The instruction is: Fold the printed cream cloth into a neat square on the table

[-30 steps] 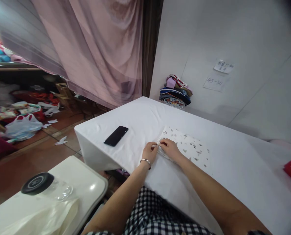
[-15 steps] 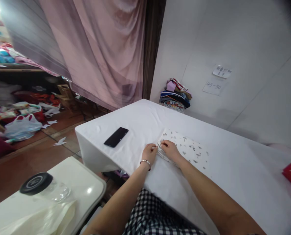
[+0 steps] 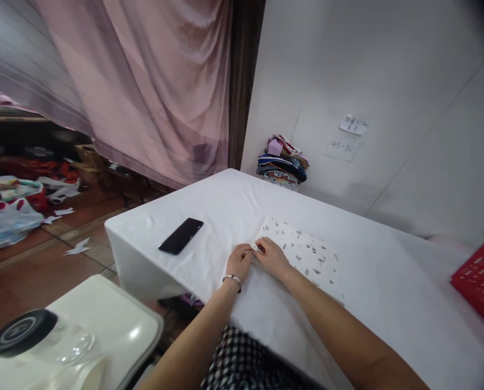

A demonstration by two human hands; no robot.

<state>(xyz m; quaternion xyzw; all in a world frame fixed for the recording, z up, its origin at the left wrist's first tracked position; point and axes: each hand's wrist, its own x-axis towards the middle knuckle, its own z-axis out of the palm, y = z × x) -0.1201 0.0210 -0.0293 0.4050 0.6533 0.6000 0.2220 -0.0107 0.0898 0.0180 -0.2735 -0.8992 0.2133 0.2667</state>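
A white cloth with a small dark print (image 3: 307,246) lies flat on the white-covered table (image 3: 388,271). At its near left corner, my right hand (image 3: 271,255) is closed, pinching a bit of the white fabric between thumb and fingers. My left hand (image 3: 239,261), with a bracelet at the wrist, is closed right beside it, fingertips at the same bit of cloth. Both hands almost touch. The near edge of the printed cloth is partly hidden behind my right hand and forearm.
A black phone (image 3: 181,236) lies left of my hands. Folded clothes (image 3: 283,162) are stacked by the wall. A red basket (image 3: 481,276) stands at the right. On a white stool (image 3: 115,314) lies a clear jar with a black lid (image 3: 20,333). A pink curtain (image 3: 176,81) hangs behind.
The view has turned slightly right, so everything sits further left. Both hands stay at the cloth's corner; the fabric fold they held near the edge is now mostly covered by my fingers.
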